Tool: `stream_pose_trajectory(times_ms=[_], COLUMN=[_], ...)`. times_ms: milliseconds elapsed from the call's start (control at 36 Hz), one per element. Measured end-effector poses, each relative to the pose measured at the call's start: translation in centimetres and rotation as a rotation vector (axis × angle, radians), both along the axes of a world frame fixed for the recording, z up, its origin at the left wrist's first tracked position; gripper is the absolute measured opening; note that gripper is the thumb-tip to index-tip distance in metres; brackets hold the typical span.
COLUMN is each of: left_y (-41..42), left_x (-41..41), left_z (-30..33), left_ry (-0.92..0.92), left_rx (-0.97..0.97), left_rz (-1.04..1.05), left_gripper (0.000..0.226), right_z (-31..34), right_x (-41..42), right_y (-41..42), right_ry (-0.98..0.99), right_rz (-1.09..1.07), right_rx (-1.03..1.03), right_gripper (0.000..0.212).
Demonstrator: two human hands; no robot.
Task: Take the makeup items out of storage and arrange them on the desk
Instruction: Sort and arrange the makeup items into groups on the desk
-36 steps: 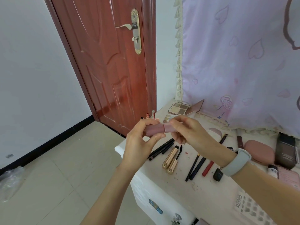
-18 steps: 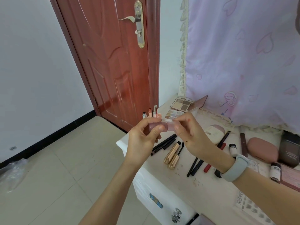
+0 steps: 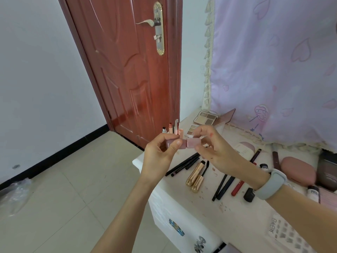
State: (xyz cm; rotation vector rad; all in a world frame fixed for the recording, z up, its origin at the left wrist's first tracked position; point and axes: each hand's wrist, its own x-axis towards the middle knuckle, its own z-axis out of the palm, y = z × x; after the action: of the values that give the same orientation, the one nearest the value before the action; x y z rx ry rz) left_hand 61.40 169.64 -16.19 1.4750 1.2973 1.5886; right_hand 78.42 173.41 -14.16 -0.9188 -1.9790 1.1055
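In the head view much of the arranging looks done: on the white surface [image 3: 182, 203] lie black pencils [image 3: 184, 164], two gold tubes [image 3: 196, 177], a red pen [image 3: 237, 188], a pink pouch [image 3: 298, 171] and, at the far left, an open eyeshadow palette [image 3: 206, 118] beside small upright lip tubes [image 3: 172, 128]. The left hand [image 3: 158, 157] and right hand [image 3: 217, 152] hold one pink lip tube [image 3: 184, 143] between them above the surface's near-left edge, fingers curled round each end (seemingly at its cap). This piece is not yet set down, and whether more remains in storage cannot be told.

White desk [image 3: 182, 207], gold mascaras [image 3: 195, 177] (paired), black pencils [image 3: 184, 164]
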Motion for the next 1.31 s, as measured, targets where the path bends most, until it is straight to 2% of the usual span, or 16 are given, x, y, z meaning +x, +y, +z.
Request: stream_pose_trajectory(times_ms=[111,167,250,361,417,500,583,667,722,833,972,1083,1139,1222,1306], left_y=[-0.1,-0.1,-0.2,-0.3,-0.4,-0.5,-0.4,-0.4,-0.5,-0.7,-0.7,-0.4,-0.3,0.2,0.8], left_x=[-0.3,-0.4,-0.5,-0.7,-0.8,-1.1,-1.7,-2.2,-2.6,-3.8,-6.3,-7.8,-7.9,-7.6,-7.3], left_z=[-0.1,-0.3,-0.6,-0.8,-0.8,-0.9,-1.0,-1.0,-1.2,-1.4,-2.8,-4.2,-4.7,-5.1,-5.1], left_ry=[0.011,0.026,0.015,0.016,0.015,0.040,0.094,0.098,0.096,-0.103,-0.307,-0.578,-0.670,-0.593,-0.284], left_rx=[-0.018,-0.038,-0.071,-0.084,-0.079,-0.093,-0.182,-0.310,-0.386,-0.545,-0.606,-0.472,-0.418,-0.380,-0.337], left_rz=[-0.009,-0.008,-0.010,-0.010,-0.011,-0.045,-0.077,-0.143,-0.220,-0.355,-0.388,-0.360,-0.348,-0.283,-0.088], left_gripper=[0.010,0.012,0.006,0.010,0.013,0.010,0.005,0.012,0.024,0.036,0.045,0.039,0.032,0.030,0.017], right_z=[0.8,0.7,0.1,-0.4,-0.4,-0.1,0.0,0.5,0.6,0.2,-0.4,-1.6,-2.7,-3.8,-4.7], right_x=[0.0,-0.1,0.0,-0.1,-0.2,-0.2,-0.2,-0.3,-0.4,-0.3,1.0,1.0,0.3,-1.3,-3.0], right_y=[0.6,1.0,1.1,0.9,1.0,1.2,1.2,1.0,1.0,1.4,2.5,2.3,1.8,1.0,0.7], right_ry=[-0.103,-0.181,-0.250,-0.262,-0.357,-0.508,-0.612,-0.660,-0.685,-0.648,-0.605,-0.376,-0.279,-0.237,-0.265], right_rz=[0.054,0.031,0.025,0.061,0.067,0.077,0.067,0.076,0.076,0.071,-0.055,-0.195,-0.199,-0.212,-0.249], right_rx=[-0.111,-0.050,0.127,0.176,0.226,0.345,0.529,0.812,0.978,1.112,1.040,0.588,0.439,0.303,0.212], right_gripper=[0.021,0.024,0.015,0.037,0.037,0.021,0.020,0.016,0.022,0.031,0.025,0.021,0.019,0.012,0.012])
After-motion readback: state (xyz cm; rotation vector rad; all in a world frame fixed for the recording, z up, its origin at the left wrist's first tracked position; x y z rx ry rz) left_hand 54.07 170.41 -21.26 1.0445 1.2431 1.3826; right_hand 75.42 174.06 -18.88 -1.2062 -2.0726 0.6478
